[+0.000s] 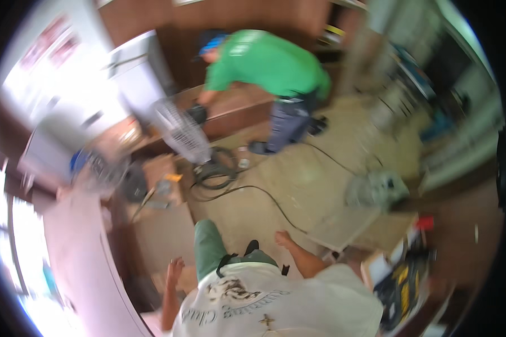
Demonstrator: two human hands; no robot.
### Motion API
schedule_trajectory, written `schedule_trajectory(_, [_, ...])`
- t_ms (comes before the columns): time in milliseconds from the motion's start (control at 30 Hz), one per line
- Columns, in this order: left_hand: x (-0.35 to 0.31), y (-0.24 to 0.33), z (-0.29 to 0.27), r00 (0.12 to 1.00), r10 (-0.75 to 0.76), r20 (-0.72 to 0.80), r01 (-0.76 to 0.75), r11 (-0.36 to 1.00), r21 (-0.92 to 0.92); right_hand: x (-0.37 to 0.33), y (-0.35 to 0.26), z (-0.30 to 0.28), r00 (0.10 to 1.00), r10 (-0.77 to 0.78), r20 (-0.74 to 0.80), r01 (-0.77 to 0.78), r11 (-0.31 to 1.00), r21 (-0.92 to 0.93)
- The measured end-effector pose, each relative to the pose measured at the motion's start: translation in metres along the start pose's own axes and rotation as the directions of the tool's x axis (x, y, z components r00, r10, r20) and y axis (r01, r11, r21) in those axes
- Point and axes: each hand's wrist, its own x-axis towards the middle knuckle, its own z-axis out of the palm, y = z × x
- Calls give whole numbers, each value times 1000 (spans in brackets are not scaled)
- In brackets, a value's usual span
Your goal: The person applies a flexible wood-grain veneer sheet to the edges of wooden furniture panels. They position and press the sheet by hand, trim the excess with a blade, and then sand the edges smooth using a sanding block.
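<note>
My left hand [175, 271] hangs at my left side near a brown wooden cabinet surface [157, 238]. Its blurred fingers look slightly apart, with nothing visible in them. On the other side, my right hand [284, 240] is held out beside my hip above the floor, fingers loosely curled and no object showing. A pale board [340, 227] lies closest to that hand, and a dark cable [270, 196] runs over the floor to its edge. Neither hand appears to touch anything.
Ahead, a person in a green shirt [272, 62] bends over a long brown wooden box [239, 106]. A white grille panel [183, 132] leans near a coiled black hose [216, 171]. Fans [98, 168] stand at left; a grey-green machine [376, 190] and black-yellow tool bag [399, 295] at right.
</note>
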Motion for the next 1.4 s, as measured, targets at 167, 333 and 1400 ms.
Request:
schedule_trajectory(167, [-4,-12,11,973,-128,-193,191,914,359,-8,21,82,983,2,181,10,998,-61])
schedule_trajectory(333, [11,-23,-4,889,-345,-302,447,799,403,30,-77,67,981,-191,-18,185,967,-174])
schedule_trajectory(1400, [164,97,-27,698,-379,-607,487,873,15,86,-1097,305,-141,-957,254,808,-259,-529])
